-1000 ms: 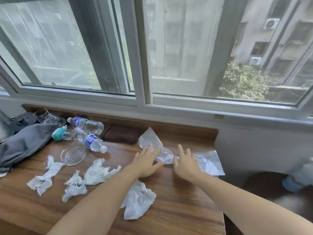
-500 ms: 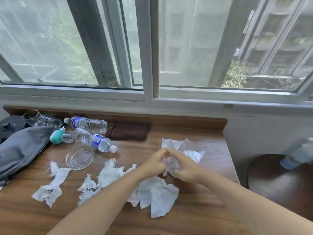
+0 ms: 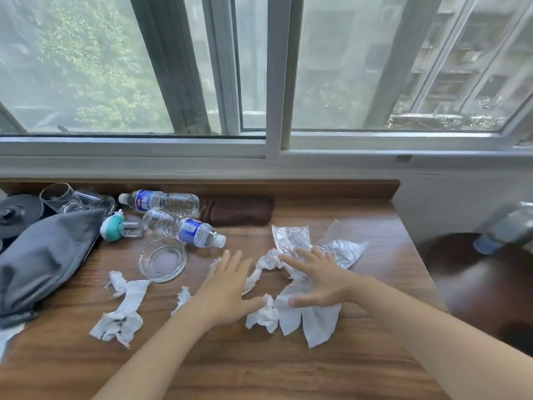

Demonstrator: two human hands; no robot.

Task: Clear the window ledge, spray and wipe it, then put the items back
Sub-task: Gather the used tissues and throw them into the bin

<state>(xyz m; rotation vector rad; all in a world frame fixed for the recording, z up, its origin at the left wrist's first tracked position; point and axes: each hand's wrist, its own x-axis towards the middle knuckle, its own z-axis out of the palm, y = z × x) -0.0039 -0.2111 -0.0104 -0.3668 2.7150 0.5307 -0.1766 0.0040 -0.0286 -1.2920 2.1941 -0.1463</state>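
On the wooden ledge [image 3: 360,368] my left hand [image 3: 230,287] lies flat with spread fingers, touching crumpled white tissues [image 3: 261,316]. My right hand [image 3: 320,281] presses flat on a white tissue [image 3: 314,321] and the edge of a crinkled clear plastic bag [image 3: 340,249]. More torn tissues [image 3: 124,310] lie to the left. Two plastic water bottles [image 3: 184,226] lie on their sides near a round glass dish [image 3: 163,259].
A grey fabric bag [image 3: 43,255] fills the left side, with a teal-capped small bottle [image 3: 115,226] and a tipped glass [image 3: 66,197] beside it. A folded brown cloth [image 3: 239,210] lies against the back rim. A dark round stool [image 3: 484,284] with a spray bottle [image 3: 507,226] stands right.
My hands were pinching the plastic bag together half a second ago; now both lie spread flat, the bag released and lying open, with tissues gathered between the hands.
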